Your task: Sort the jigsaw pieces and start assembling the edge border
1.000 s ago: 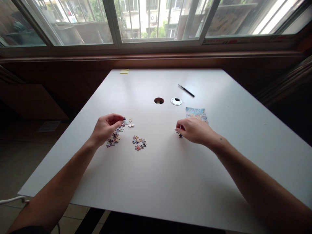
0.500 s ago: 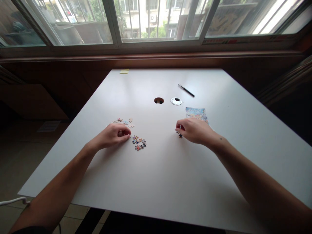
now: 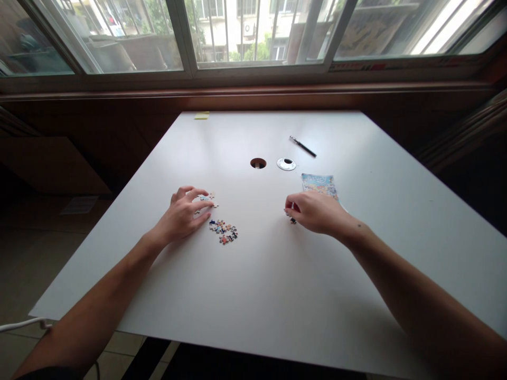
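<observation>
**At a white table (image 3: 253, 295), spotted a scatter of puzzle pieces (image 3: 224, 239)**

Had the left hand (image 3: 180, 219) out low over the tabletop, palm down, with fingers slightly bent and clearly spread, thumb angled off toward the near clump. Couldn't tell any actual contact at the tips from up here. Had the right hand (image 3: 315, 211) well apart from it, with fingers curled in and bunched toward the thumb. Could make out a few small pieces (image 3: 293, 220) right under those tips, but honestly couldn't tell a pinch from a light touch.

As for the puzzle stuff, saw the near clump just beside the left thumb, loosely curved round a bare patch, all knobs and notches in tan, dark blue, white and a bright orangey red. Found a paler far batch (image 3: 204, 198) partly hidden by the left fingers, with light blue and cream in it. Also noticed a colourful picture sheet (image 3: 318, 182) lying just beyond the right hand and partly covered by it.

Surface-wise, got a smooth white top with a round hole (image 3: 258, 163), a metal cover (image 3: 282, 166) just beside that, a black pen (image 3: 304, 147) lying slantwise and a yellow strip (image 3: 202, 115) near the far left corner. Behind it, got a reddish-brown ledge (image 3: 237, 94) under a wide window (image 3: 182, 37). Down left, saw a white cable (image 3: 24, 324) and pale floor tiles (image 3: 122, 345).
</observation>
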A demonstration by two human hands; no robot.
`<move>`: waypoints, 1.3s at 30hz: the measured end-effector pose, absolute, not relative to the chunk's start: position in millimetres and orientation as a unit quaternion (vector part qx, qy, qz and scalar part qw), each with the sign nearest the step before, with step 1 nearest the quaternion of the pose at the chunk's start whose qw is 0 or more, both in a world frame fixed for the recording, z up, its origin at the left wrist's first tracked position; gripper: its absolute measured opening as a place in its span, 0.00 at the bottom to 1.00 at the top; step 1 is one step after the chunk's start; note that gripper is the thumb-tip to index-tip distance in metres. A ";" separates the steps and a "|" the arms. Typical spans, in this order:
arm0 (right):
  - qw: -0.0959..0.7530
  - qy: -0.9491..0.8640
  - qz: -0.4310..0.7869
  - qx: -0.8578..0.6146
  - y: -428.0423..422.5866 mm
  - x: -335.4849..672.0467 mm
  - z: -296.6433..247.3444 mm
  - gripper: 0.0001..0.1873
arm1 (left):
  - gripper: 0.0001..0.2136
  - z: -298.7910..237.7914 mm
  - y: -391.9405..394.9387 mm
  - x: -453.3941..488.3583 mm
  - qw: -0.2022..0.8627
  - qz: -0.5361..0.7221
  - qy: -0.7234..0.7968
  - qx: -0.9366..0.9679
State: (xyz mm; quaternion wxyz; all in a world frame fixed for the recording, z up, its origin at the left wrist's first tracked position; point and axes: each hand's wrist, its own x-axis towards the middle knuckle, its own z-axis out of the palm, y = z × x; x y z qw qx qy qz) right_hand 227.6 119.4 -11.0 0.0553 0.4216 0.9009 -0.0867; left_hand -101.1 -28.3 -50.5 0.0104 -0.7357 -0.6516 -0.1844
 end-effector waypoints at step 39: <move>0.053 0.900 -0.095 0.422 118.4 227.4 -10.7 0.09 | 0.06 -30.3 -30.8 -96.3 -0.244 -0.179 -0.522 -0.798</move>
